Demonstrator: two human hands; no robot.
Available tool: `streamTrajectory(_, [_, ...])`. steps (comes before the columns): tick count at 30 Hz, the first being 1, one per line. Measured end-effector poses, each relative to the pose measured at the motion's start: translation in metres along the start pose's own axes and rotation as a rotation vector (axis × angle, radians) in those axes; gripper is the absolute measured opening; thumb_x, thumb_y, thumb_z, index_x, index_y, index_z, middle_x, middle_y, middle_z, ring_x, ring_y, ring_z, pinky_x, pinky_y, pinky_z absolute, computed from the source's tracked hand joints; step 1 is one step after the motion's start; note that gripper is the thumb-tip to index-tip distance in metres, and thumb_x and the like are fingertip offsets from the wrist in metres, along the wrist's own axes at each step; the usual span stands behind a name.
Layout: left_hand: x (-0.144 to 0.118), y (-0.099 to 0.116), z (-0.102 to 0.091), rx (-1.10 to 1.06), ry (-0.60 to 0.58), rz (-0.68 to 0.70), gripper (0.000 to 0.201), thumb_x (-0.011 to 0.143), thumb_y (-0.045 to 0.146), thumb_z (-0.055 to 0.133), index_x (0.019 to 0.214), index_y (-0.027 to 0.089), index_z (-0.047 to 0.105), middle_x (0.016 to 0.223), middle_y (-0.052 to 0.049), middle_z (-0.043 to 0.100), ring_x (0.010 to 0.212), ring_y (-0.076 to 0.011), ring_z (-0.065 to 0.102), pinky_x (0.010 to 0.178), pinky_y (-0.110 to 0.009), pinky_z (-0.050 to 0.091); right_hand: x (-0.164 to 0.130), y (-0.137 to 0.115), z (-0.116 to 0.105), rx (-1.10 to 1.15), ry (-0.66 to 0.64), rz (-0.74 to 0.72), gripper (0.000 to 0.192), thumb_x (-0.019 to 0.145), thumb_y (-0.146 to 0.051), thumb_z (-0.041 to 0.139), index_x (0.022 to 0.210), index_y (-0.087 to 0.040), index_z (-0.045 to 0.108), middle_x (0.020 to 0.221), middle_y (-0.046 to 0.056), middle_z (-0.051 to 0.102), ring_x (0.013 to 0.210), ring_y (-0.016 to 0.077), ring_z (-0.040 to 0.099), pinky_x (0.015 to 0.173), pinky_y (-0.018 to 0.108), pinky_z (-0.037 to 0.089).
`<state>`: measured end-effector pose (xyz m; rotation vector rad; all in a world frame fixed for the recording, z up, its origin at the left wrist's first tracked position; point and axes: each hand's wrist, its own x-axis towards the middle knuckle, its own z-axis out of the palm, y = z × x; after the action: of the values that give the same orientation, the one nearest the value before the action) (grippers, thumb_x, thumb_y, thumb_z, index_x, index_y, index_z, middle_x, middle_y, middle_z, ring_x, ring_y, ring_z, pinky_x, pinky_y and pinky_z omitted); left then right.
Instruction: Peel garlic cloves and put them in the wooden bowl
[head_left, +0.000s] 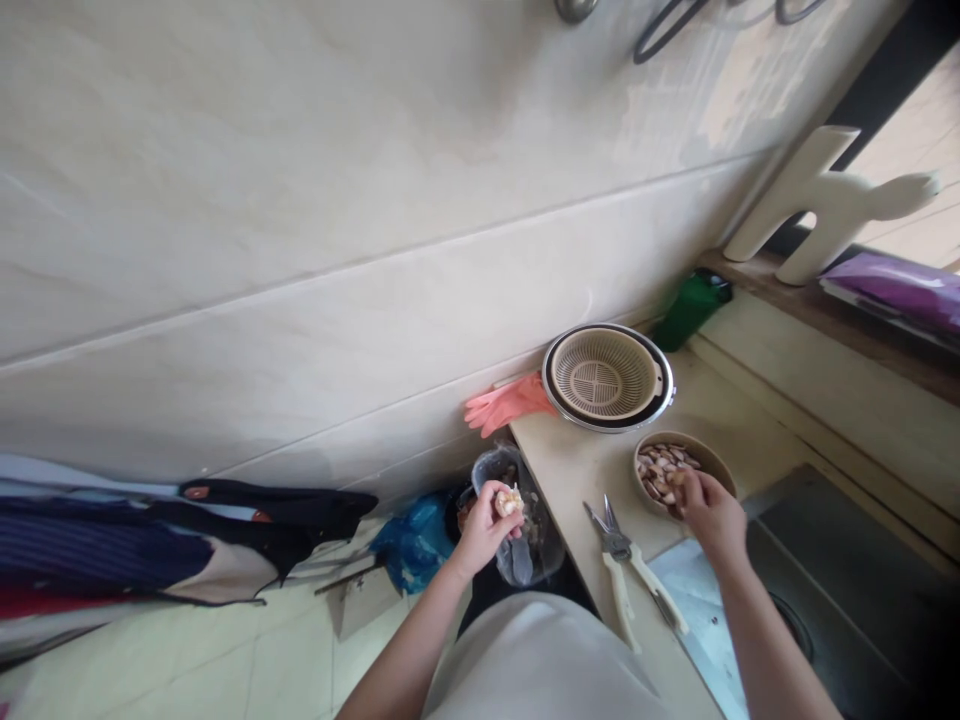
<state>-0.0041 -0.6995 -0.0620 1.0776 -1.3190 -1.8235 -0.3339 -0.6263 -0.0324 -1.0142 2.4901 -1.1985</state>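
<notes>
My left hand (486, 525) is closed around a partly broken garlic bulb (509, 502), its pale, papery side facing up. It is above a lined trash bin (553, 560) with scraps inside. My right hand (714, 515) reaches over the near rim of a beige bowl (716, 468), fingertips pinched on what looks like a garlic clove (679, 478). Several pinkish garlic cloves (660, 465) lie in that bowl. Kitchen scissors (621, 555) with cream handles rest on the counter between my hands, blades apart.
A beige strainer basket (604, 375) sits in a dark, silver-rimmed pot by the wall. Pink rubber gloves (514, 402) hang over the counter corner. A green bottle (690, 310) stands in the back corner, a sink (840, 590) lies at right, and a blue bag (412, 540) is beside the bin.
</notes>
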Motion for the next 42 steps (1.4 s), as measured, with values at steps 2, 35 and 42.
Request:
streamTrajectory(2, [0.001, -0.001, 0.001, 0.043, 0.025, 0.002, 0.034, 0.074, 0.030, 0.063, 0.098, 0.022, 0.039, 0.074, 0.004, 0.059, 0.052, -0.0094, 0.057, 0.050, -0.021, 0.045, 0.004, 0.005, -0.011, -0.203, 0.062, -0.126, 0.040, 0.078, -0.055, 0.048, 0.095, -0.023, 0.065, 0.079, 0.014, 0.064, 0.065, 0.0250, 0.059, 0.057, 0.039, 0.041])
streamTrajectory(35, [-0.004, 0.008, 0.017, -0.084, -0.006, -0.010, 0.043, 0.074, 0.029, 0.064, 0.115, 0.022, 0.055, 0.111, -0.006, 0.058, 0.082, -0.0142, 0.057, 0.070, -0.025, 0.047, -0.047, -0.036, 0.037, 0.387, -0.134, -0.101, 0.034, 0.071, -0.048, 0.060, 0.082, -0.017, 0.061, 0.079, 0.008, 0.065, 0.071, 0.0196, 0.059, 0.069, 0.035, 0.049])
streamTrajectory(42, [0.005, -0.005, 0.013, -0.140, 0.060, -0.031, 0.045, 0.071, 0.025, 0.067, 0.114, 0.020, 0.055, 0.106, -0.007, 0.062, 0.088, -0.0170, 0.058, 0.075, -0.027, 0.047, -0.018, -0.002, 0.014, -0.201, 0.062, -0.367, 0.043, 0.076, -0.057, 0.047, 0.086, -0.018, 0.064, 0.092, 0.015, 0.063, 0.091, 0.0291, 0.056, 0.082, 0.048, 0.043])
